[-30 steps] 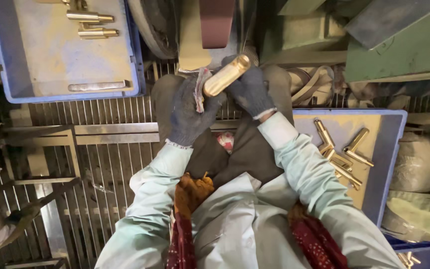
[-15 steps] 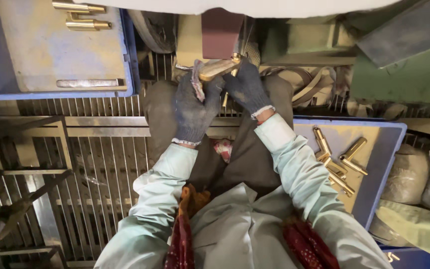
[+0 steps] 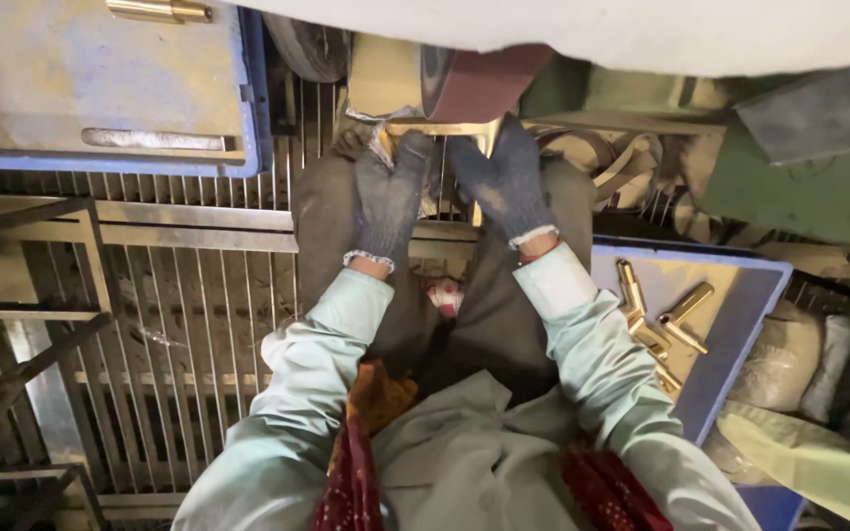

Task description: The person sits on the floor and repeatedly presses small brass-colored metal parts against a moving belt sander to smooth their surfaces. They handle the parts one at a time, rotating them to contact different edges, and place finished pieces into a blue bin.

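Both gloved hands are up at the sanding wheel (image 3: 479, 84), and the brass piece (image 3: 450, 128) sits between them, pressed against the underside of the dark red belt. The left hand (image 3: 386, 202) and the right hand (image 3: 506, 177) each close their fingers on one end, so the grip is pinching the brass from both sides; neither hand is clearly nearer. The piece's long axis runs left to right, across the belt, just beyond the fingertips and mostly hidden by the gloves. What shows is a short yellow stretch, bright and smooth, with a pale rag (image 3: 371, 138) bunched by the left glove. A blue tray (image 3: 730, 334) at the person's right holds more brass fittings (image 3: 656, 320) lying loose, and another blue tray (image 3: 100, 88) to the upper left holds one finished-looking brass rod (image 3: 157, 11) at its far edge.
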